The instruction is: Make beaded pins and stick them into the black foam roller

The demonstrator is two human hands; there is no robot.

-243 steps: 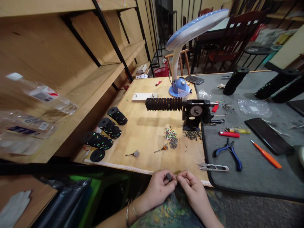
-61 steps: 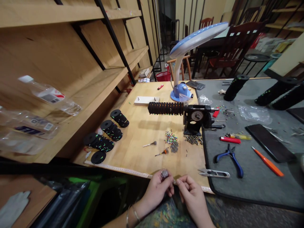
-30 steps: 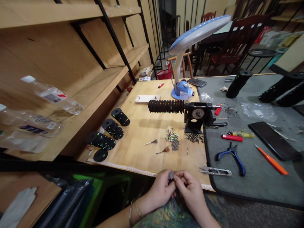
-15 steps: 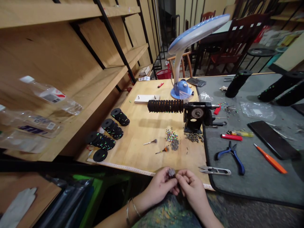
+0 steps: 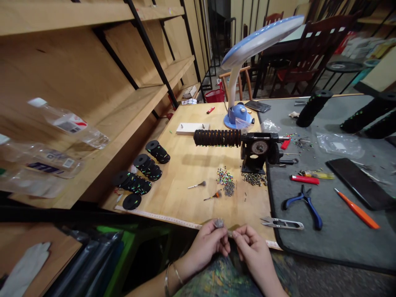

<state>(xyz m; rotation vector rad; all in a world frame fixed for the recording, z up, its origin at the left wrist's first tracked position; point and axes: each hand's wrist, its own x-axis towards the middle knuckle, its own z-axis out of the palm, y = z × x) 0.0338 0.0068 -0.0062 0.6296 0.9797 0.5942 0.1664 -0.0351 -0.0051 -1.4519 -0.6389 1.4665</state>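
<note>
Low at the table's front edge, my left hand (image 5: 206,241) is closed, with a small grey bristly tuft (image 5: 219,223) sticking out above its thumb and forefinger. What this tuft belongs to is hidden in the fingers. My right hand (image 5: 252,247) pinches close beside it; a tiny pale bit shows at its fingertips, too small to name. Beyond the hands lie two small brushes, one with a pale handle (image 5: 196,185) and one orange and black (image 5: 213,195). Multicoloured beads (image 5: 224,175), grey beads (image 5: 229,189) and dark metal bits (image 5: 255,179) lie in piles.
A black geared winder (image 5: 253,150) carries a wound black roll (image 5: 217,137). Black spools (image 5: 132,201) stand at left. On the grey mat (image 5: 337,243) are thread snips (image 5: 283,223), blue pliers (image 5: 303,204), a red lighter (image 5: 305,179) and an orange-handled tool (image 5: 357,208). A lamp (image 5: 237,115) stands behind.
My hands have drawn slightly apart, and the right fingertips have moved a little to the right of the left ones. The grey tuft has shifted slightly left. The view has shifted slightly.
</note>
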